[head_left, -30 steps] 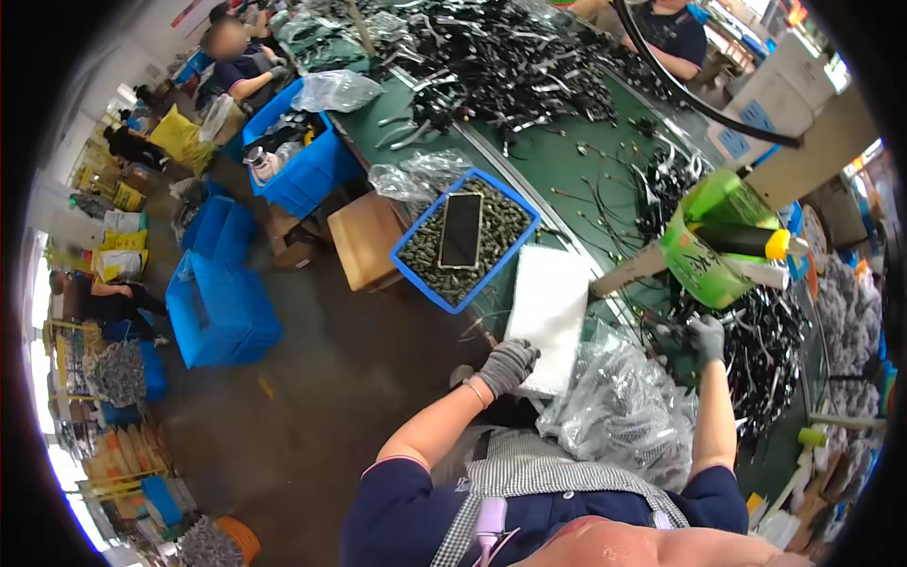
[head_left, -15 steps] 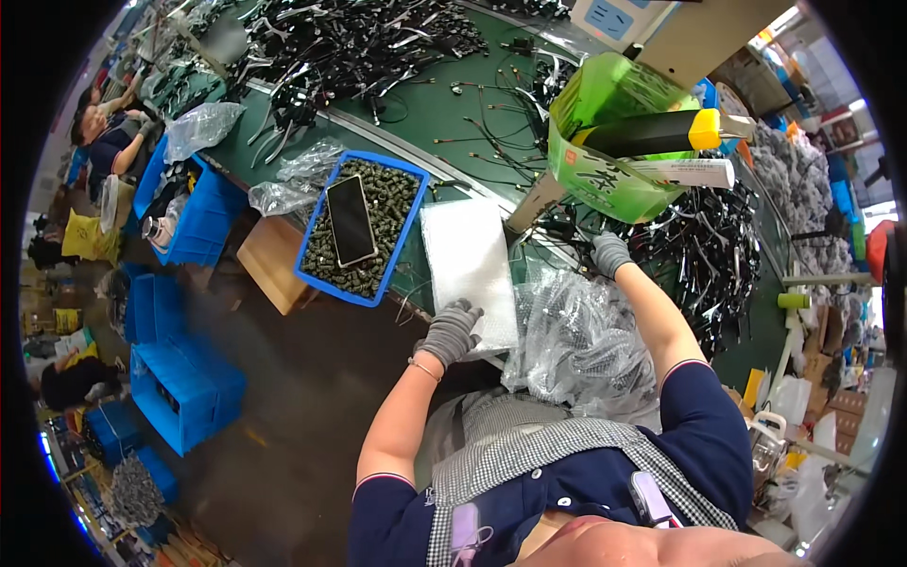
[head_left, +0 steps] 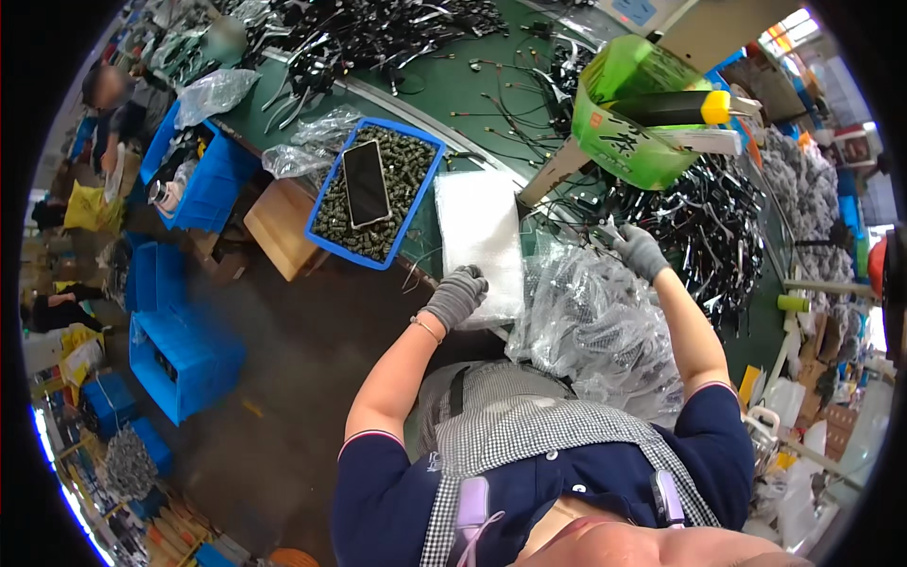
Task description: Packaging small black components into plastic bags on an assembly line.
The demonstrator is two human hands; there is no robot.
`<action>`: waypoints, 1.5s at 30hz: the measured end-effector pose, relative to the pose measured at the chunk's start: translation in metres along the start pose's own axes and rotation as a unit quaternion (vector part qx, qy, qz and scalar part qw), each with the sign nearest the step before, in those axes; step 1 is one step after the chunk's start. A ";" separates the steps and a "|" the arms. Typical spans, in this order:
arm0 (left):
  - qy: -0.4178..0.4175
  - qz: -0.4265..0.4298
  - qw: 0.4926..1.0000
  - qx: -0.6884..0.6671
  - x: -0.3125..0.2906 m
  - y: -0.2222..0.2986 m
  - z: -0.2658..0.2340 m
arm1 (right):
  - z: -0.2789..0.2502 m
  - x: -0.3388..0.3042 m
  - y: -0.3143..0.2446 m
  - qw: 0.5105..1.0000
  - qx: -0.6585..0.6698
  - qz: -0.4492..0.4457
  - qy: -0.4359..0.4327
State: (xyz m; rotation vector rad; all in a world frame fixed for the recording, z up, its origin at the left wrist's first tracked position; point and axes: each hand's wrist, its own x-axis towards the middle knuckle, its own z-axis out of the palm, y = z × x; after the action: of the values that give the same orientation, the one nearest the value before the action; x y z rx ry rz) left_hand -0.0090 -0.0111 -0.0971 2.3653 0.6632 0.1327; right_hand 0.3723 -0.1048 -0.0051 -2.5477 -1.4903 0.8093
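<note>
- White pad [head_left: 480, 222]: qty 1 (sheet or stack, can't tell), flat on near edge of green bench [head_left: 444, 80], b/w blue tray [head_left: 413, 201] and clear wrap [head_left: 605, 331].
- L hand [head_left: 458, 296], grey glove: fingers curled onto pad's lower L edge; pinching or only pressing, can't tell.
- R hand [head_left: 644, 253], grey glove: fingers bent, nr edge of R black cable heap [head_left: 704, 231]; pale bit [head_left: 607, 230] at fingertips, gripped or merely behind, can't tell.
- Step in hand, as judged: prob. steadying pad w/ L, picking among cables w/ R.
- Next move prob. calls for: firm R pinch on one piece, lift clear of tangle and wrap, pad kept flat under L.
- Counts: hands 2; tray 1; phone [head_left: 367, 184] 1, lying on small dark parts [head_left: 402, 156], too many to count.
- Wrap heap 1, b/w forearms; crumpled clear bags [head_left: 215, 94] 2, L side of bench.
- Green holder [head_left: 605, 137] 1, on post [head_left: 553, 175]; in it, black-yellow tool [head_left: 661, 109] 1, pale bar [head_left: 709, 142] 1.
- Black cable heaps 2: R one, plus far one [head_left: 378, 38]; single cables uncountable.
- Off bench, L: brown box [head_left: 283, 227] 1; nearest blue crates [head_left: 203, 359] 3, farther ones too small to count.
</note>
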 end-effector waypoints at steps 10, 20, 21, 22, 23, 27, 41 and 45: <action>-0.106 0.068 0.992 0.008 0.035 -0.021 0.011 | -0.018 -0.218 -0.146 0.868 0.482 -0.010 -0.115; 0.002 -0.047 0.948 -0.316 0.040 -0.030 0.017 | 0.084 -0.218 -0.175 0.758 0.632 0.146 -0.066; -0.035 -0.122 0.920 -0.370 0.050 0.003 -0.011 | 0.097 -0.215 -0.160 0.781 0.579 0.209 -0.100; 0.016 -0.145 0.918 -0.369 0.047 -0.011 -0.002 | 0.117 -0.214 -0.157 0.792 0.579 0.179 -0.071; 0.023 -0.147 0.917 -0.370 0.049 -0.012 0.000 | 0.143 -0.217 -0.150 0.800 0.579 0.155 -0.033; 0.029 -0.143 0.943 -0.299 0.039 -0.020 0.001 | 0.147 -0.218 -0.162 0.914 0.399 0.034 0.058; 0.132 0.283 0.950 -0.011 -0.005 0.049 -0.103 | 0.121 -0.198 -0.168 0.684 0.704 0.175 -0.079; 0.191 0.287 0.934 -0.089 -0.019 0.058 -0.094 | 0.125 -0.200 -0.164 0.199 0.953 0.130 -0.190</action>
State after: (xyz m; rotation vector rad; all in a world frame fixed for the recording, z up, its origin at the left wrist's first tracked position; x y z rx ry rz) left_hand -0.0257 -0.0037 0.0140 2.3023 0.0953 0.8861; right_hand 0.1061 -0.2086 0.0209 -0.3142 0.5742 1.5290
